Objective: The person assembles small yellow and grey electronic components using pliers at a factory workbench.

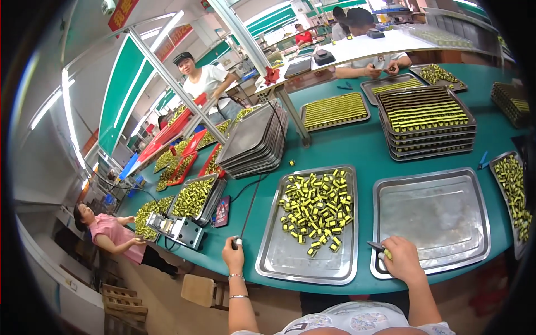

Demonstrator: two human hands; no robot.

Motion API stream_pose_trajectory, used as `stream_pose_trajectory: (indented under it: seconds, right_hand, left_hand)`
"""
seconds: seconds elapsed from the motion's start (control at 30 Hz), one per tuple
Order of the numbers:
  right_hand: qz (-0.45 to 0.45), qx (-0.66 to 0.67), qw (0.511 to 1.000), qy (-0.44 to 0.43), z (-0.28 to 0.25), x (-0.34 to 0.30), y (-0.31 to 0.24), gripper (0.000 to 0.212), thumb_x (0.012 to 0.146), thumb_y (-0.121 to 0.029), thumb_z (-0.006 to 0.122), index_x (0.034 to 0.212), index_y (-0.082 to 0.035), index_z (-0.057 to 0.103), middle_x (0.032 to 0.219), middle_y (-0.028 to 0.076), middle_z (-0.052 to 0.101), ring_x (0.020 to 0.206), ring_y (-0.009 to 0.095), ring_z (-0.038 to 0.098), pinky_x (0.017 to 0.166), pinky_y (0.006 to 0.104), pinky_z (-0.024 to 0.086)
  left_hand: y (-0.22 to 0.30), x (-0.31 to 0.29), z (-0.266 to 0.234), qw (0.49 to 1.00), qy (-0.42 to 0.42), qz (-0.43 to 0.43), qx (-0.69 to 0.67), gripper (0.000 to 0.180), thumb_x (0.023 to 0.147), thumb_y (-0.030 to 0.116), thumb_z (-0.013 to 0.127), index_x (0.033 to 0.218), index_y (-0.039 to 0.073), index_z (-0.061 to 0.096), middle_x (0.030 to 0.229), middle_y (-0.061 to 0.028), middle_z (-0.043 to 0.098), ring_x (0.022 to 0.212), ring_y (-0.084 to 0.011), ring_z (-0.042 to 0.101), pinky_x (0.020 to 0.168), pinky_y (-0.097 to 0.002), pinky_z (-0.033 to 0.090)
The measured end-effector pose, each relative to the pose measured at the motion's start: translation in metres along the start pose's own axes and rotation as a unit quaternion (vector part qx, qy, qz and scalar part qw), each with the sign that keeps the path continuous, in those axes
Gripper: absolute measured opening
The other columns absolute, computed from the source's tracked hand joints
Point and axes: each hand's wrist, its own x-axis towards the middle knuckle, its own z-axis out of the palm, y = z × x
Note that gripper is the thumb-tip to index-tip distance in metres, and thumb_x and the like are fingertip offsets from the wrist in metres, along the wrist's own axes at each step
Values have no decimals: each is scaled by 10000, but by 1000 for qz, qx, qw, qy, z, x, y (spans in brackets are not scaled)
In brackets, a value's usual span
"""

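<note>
My left hand [233,255] is closed at the table's front edge, left of the parts tray. A small dark and whitish piece [238,242] shows at its fingertips, too small to name. Over the left edge of a bare metal tray [474,223], my right hand [403,258] is closed around small pliers [375,245], their dark pointed tip facing left. A yellow-green bit [388,253] shows by its fingers; I cannot tell whether it is a part or the handle. Between my hands lies a metal tray [273,254] with a heap of small yellow-and-black components [315,206].
Stacked trays of lined-up components [427,120] stand behind the bare tray. Empty stacked trays [254,142] rise at back left, near a metal device [184,231]. A tray of loose parts [511,190] lies far right. Other people work across the table and at left [114,237].
</note>
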Motion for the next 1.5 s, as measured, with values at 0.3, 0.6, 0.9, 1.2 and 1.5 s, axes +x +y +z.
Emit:
stream_pose_trajectory:
  seconds: [0.3,0.6,0.9,1.2,1.5]
  right_hand:
    - [-2,-1,1000,-3,-3,4,-3,233,654,-49,699,870,-58,612,811,108,569,806,310,571,685,415,457]
    - [19,1,1000,-20,-4,5,-6,239,648,-62,689,873,-56,607,809,117,575,802,324,571,694,421,459]
    - [56,-35,991,-113,-6,23,-1,199,681,-98,667,865,-39,620,798,166,630,800,358,609,726,439,488]
    - [17,-51,996,-64,-3,22,-9,156,675,-70,666,812,-50,594,744,134,602,756,338,590,681,444,458]
    - [36,-27,997,-67,-2,16,-7,199,676,-45,662,864,-46,594,803,147,603,786,359,581,699,441,468]
  left_hand:
    - [5,-1,0,1000,-3,-9,-9,165,790,106,671,949,64,670,672,-109,608,610,-239,587,594,-354,461]
    - [24,-9,-8,999,-11,2,41,186,781,123,682,961,78,667,702,-129,638,650,-285,627,604,-376,476]
    - [33,-11,-10,998,-36,-36,44,185,778,96,672,964,91,671,664,-105,604,622,-274,605,588,-370,463]
    - [-2,-9,-8,978,15,-61,-198,230,838,-38,551,1048,16,627,733,-7,534,637,-75,500,525,-233,375]
    - [79,-7,-40,573,-6,-318,-755,204,940,213,458,1028,64,567,783,-34,551,699,-148,515,688,-317,457]
